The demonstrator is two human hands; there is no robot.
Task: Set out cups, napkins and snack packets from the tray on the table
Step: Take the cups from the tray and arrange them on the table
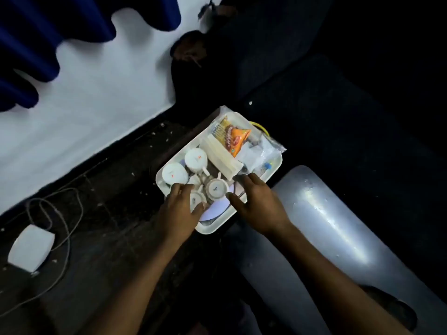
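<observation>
A white tray [160, 177] sits low in the middle of the head view on a dark surface. On its left half several white cups lie upside down, among them one at the far left [174, 174], one behind it [196, 159] and one in the middle [216, 188]. My left hand [180, 210] is closed around a small cup [197, 199] at the tray's near corner. My right hand [257, 205] hovers with spread fingers over the near right rim and a pale plate [215, 211]. An orange snack packet [238, 140], a cream napkin stack [221, 155] and clear bags [264, 147] fill the far half.
A white adapter [31, 247] with a looping cable lies on the dark floor at left. A white wall [96, 105] and a blue curtain [36, 32] are behind. A grey shiny rounded surface [326, 213] runs along the tray's right. Dark seating fills the right side.
</observation>
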